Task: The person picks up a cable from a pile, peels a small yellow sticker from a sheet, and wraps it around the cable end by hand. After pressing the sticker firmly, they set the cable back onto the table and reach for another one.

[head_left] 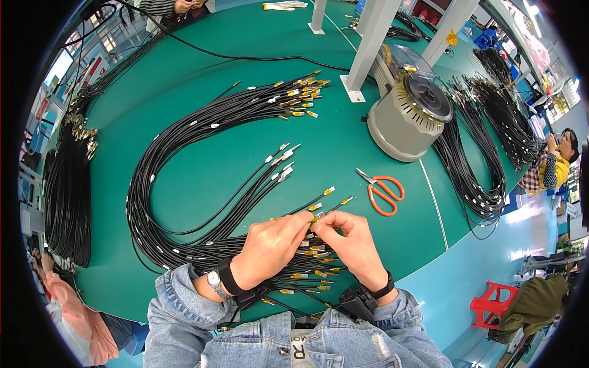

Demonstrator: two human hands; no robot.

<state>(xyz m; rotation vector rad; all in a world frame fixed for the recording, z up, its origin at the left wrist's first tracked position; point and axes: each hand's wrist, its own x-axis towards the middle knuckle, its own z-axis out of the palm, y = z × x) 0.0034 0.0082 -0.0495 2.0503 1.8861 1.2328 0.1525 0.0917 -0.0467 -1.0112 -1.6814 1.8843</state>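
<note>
My left hand [270, 250] and my right hand [351, 240] meet over the near end of a large bundle of black cables [142, 184]. Both pinch the yellow-and-white tip of one black cable [316, 219], finger to finger; its exact end is partly covered by the fingertips. Beneath and beside them lie many more cable ends with yellow sleeves [319, 273]. The bundle curves in a U on the green table, its other ends [300, 98] fanned out at the far side. A few cables with white tags [283, 162] lie inside the curve.
Orange-handled scissors [383, 193] lie right of my hands. Beyond them stands a grey round machine [408, 116] beside white posts [371, 49]. More black cable bundles lie left [67, 202] and right [472, 165]. A red stool [492, 303] is on the floor. Other people sit around.
</note>
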